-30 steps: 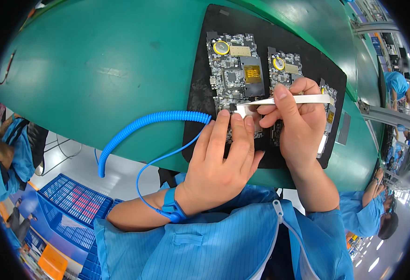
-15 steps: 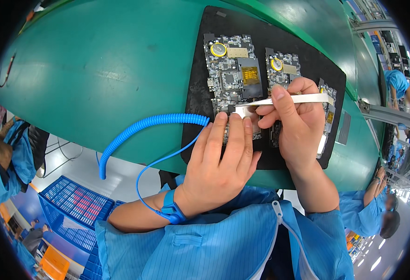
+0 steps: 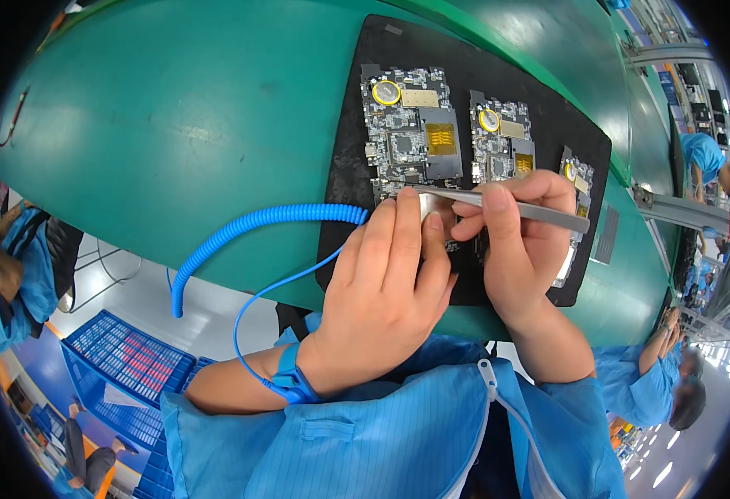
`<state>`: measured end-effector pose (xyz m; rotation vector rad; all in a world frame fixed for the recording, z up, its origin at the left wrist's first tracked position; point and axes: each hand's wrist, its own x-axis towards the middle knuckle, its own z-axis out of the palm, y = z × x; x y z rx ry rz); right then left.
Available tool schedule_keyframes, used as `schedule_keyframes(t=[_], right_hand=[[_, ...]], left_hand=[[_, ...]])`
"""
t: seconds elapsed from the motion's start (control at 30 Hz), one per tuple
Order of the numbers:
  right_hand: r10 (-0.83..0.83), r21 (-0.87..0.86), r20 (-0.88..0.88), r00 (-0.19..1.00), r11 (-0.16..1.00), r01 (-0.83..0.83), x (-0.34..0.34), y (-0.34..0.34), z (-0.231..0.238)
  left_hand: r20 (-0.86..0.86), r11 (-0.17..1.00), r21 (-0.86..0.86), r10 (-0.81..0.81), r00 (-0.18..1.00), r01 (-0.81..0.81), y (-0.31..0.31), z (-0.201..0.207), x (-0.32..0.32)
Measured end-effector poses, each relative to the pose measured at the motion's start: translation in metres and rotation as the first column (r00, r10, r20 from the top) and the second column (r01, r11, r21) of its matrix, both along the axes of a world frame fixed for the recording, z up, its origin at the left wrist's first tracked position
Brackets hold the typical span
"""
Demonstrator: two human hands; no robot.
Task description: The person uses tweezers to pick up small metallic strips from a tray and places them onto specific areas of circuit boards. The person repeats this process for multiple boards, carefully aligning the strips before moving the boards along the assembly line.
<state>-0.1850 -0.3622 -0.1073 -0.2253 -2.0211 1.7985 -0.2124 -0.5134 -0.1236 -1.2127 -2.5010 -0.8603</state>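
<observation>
My left hand (image 3: 382, 287) lies with its fingers stretched over the lower part of the leftmost circuit board (image 3: 404, 145), hiding much of that end. In my right hand (image 3: 525, 249) is a pair of metal tweezers (image 3: 552, 218), held between thumb and fingers. Their tips point left and meet the board by my left index fingertip. Between my two hands shows a small silvery piece (image 3: 438, 208), partly covered by fingers. A second circuit board (image 3: 490, 151) and a third circuit board (image 3: 579, 176) lie to the right, the second partly behind my right hand.
The boards rest on a black mat (image 3: 347, 179) on a green worktable (image 3: 174, 150). A blue coiled cord (image 3: 249, 233) runs from the mat's left edge, and its thin end joins my wrist strap (image 3: 293, 378). Blue crates (image 3: 128, 358) stand at lower left. Other people sit on both sides.
The tweezers have turned, so their back end sits lower and shows a darker side. My left index fingertip has shifted up to the tweezer tips, its fingers more bent around the silvery piece.
</observation>
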Motion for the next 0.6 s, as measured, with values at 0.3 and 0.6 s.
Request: schedule_keyframes(t=[0.3,0.6], right_hand=[[0.151,0.265,-0.143,0.978,0.958,-0.109,0.001,0.000,-0.010],[0.122,0.376,-0.139,0.983,0.925,-0.062,0.001,-0.003,-0.009]], left_hand=[[-0.028,0.999,0.015,-0.041,0.999,0.041,-0.012,-0.010,0.006],[-0.054,1.000,0.014,-0.021,0.998,0.022,-0.012,-0.012,0.006]])
